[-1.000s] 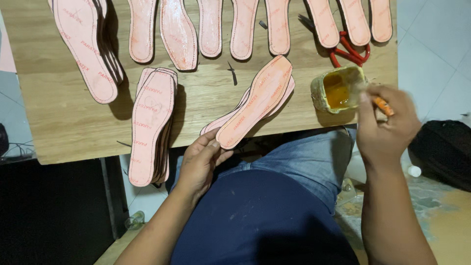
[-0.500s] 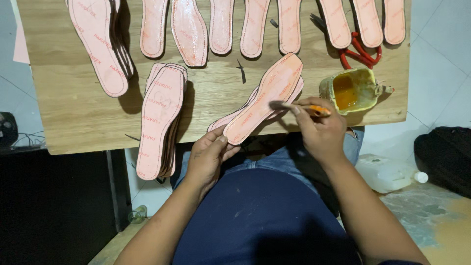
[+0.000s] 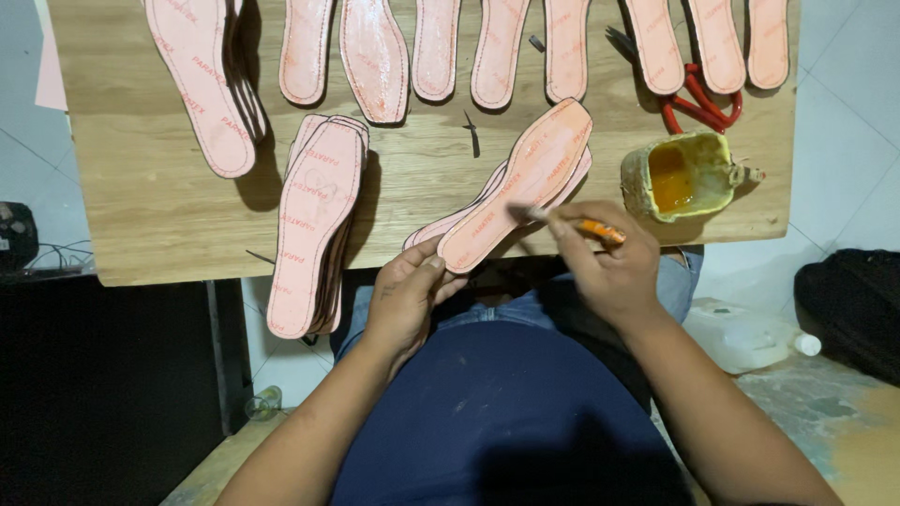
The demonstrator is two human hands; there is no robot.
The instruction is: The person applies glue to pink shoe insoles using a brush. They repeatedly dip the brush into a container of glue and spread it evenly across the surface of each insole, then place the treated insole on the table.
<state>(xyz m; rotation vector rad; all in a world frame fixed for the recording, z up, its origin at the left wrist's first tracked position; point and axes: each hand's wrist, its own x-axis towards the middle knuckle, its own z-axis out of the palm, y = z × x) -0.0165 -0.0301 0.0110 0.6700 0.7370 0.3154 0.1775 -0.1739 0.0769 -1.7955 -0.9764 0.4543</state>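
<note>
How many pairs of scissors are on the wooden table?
1: the red-handled scissors lie near the table's far right corner, just behind the glue pot, partly covered by pink insoles. More could be hidden under other insoles.

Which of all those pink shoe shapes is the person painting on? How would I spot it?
Look at the near edge of the wooden table, in front of the person. The insole lies slanted atop a small stack; the left hand holds its heel end and the right hand touches a small brush to it. Unlike the other insoles, hands touch it.
</note>
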